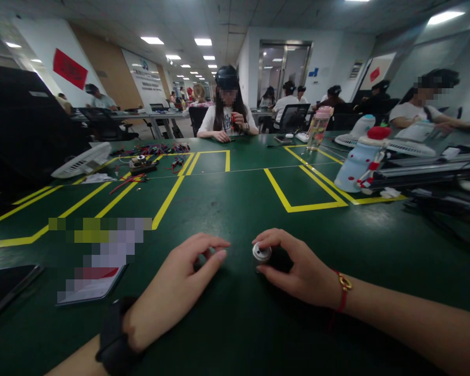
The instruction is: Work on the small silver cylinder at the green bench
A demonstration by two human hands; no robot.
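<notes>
Between the thumb and fingers of my right hand (301, 263) is a small silver round part (262, 253), like a short cylinder, with dark holes in its top face. It is at the green table's surface; whether it rests there is hard to tell. My left hand (188, 269) hovers to the left of it, fingers slightly curled and apart from the thumb, holding nothing. A gap separates its fingertips from the silver part.
A phone (90, 282) with a blurred screen and a dark phone (8, 284) lie at left. Wires (156, 151) and a white fan (82, 159) are beyond. A blue bottle (352, 167) stands at right near metal rails (426, 169). A person (227, 112) sits opposite.
</notes>
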